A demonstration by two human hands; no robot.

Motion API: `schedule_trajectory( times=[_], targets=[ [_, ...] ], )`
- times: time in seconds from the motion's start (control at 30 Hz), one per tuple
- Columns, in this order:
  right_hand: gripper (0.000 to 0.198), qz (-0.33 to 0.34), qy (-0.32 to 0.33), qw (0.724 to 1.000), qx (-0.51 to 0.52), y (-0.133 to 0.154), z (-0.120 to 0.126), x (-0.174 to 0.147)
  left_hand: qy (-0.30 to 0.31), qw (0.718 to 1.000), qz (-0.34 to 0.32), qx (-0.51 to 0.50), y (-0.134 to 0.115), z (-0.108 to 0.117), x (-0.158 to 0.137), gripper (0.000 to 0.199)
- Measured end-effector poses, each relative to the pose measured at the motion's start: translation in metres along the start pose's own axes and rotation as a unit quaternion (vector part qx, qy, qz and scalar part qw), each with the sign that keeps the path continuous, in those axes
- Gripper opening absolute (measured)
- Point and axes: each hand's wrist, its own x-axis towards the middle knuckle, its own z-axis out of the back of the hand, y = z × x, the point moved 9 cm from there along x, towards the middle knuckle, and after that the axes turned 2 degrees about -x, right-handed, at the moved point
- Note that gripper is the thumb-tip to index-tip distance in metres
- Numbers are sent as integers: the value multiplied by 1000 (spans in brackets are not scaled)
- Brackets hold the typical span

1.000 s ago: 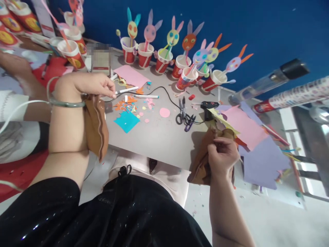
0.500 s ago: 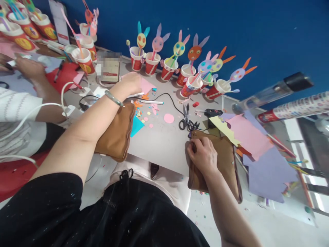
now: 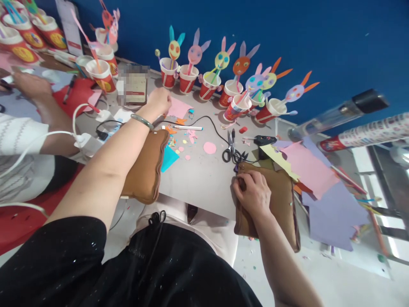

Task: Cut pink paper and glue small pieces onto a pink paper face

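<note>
My left hand (image 3: 160, 102) is over the table beside the phone, at the left edge of a pink paper sheet (image 3: 179, 107). Its fingers curl downward, and whatever they hold is hidden. The forearm crosses a brown cushion (image 3: 143, 170) at the table edge. My right hand (image 3: 254, 192) rests on a second brown cushion (image 3: 279, 200), fingers curled in; I cannot see anything inside them. Between the hands lie a white marker with a blue end (image 3: 188, 128), a pink paper circle (image 3: 209, 148), a teal paper piece (image 3: 170, 157) and black-handled scissors (image 3: 229, 149).
Paper cups with rabbit figures (image 3: 209, 87) line the blue wall. A phone (image 3: 136, 89) stands left of them. A glue gun (image 3: 265, 140), coloured paper (image 3: 332, 213) and cup stacks (image 3: 370, 136) are on the right. A co-worker's hand (image 3: 33, 87) and white cables (image 3: 76, 117) are at left.
My left hand has drawn back slightly left, baring more of the pink paper. The white strip beneath it no longer shows. My right hand stays on its cushion.
</note>
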Motion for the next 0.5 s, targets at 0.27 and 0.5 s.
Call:
schedule_trajectory(
  times=[0.27, 0.5],
  targets=[
    [13, -15, 33, 999, 32, -3, -4, 0, 30, 997, -63, 14, -22, -20, -2, 47],
    [26, -133, 13, 991, 6, -58, 18, 14, -5, 999, -39, 29, -23, -1, -11, 49]
  ],
)
